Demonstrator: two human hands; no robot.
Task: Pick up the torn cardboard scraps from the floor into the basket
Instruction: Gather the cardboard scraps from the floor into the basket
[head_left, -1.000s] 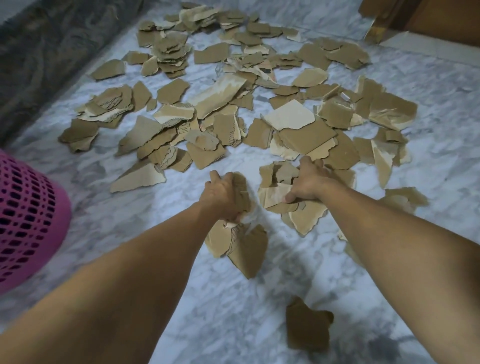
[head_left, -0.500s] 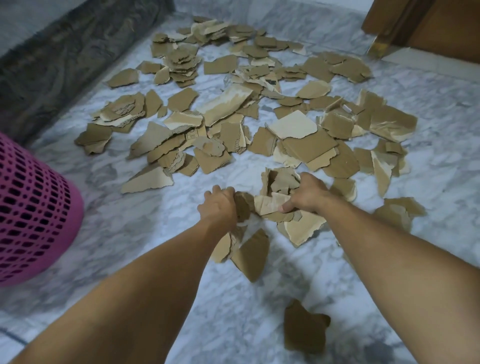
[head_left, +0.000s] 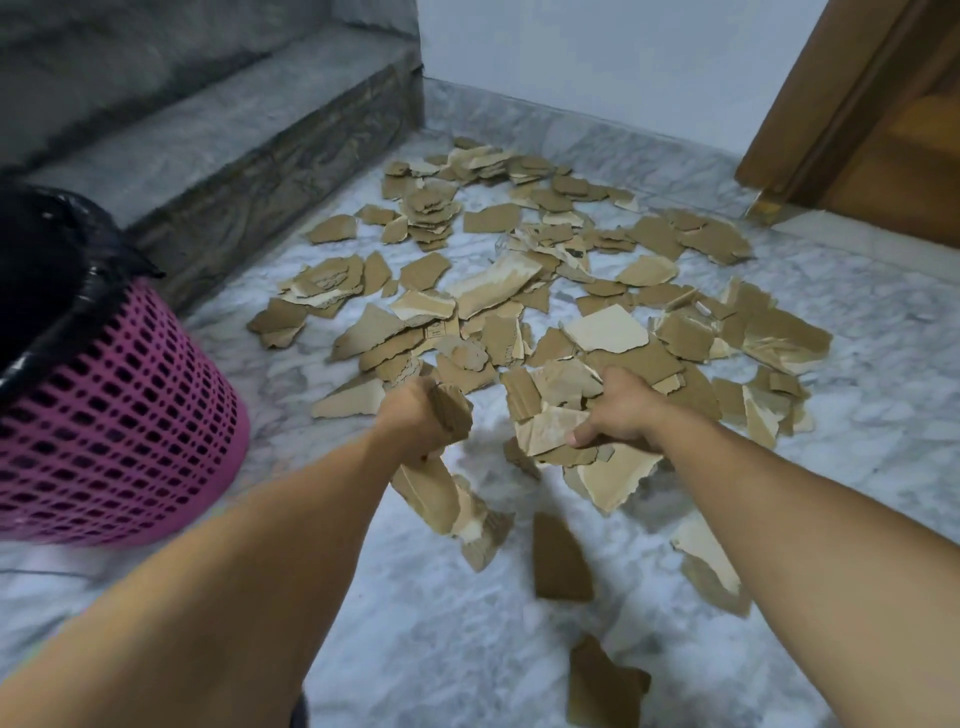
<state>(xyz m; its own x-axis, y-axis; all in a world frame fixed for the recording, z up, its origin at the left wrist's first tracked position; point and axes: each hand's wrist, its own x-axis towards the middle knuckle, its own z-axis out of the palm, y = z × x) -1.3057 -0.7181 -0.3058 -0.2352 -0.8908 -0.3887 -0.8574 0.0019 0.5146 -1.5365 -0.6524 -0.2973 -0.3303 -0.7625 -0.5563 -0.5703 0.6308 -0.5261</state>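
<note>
Torn brown cardboard scraps (head_left: 498, 291) lie spread over the marble floor ahead. My left hand (head_left: 415, 421) grips a bundle of scraps (head_left: 441, 493) that hangs below the fist, lifted off the floor. My right hand (head_left: 623, 410) holds another bunch of scraps (head_left: 556, 410), some pale-faced, also raised. One brown scrap (head_left: 558, 558) is blurred between my arms, and I cannot tell whether it is in the air. The pink lattice basket (head_left: 119, 436) with a black bag liner (head_left: 47, 265) stands at the left.
A grey stone step (head_left: 223, 156) runs along the back left behind the basket. A wooden door frame (head_left: 831, 114) stands at the back right, a white wall between them. Loose scraps (head_left: 602, 686) lie near my feet.
Both hands have lifted their bunches of scraps off the floor. The view has tilted up, showing the basket's liner, the step and the wall. A scrap now shows blurred between my arms.
</note>
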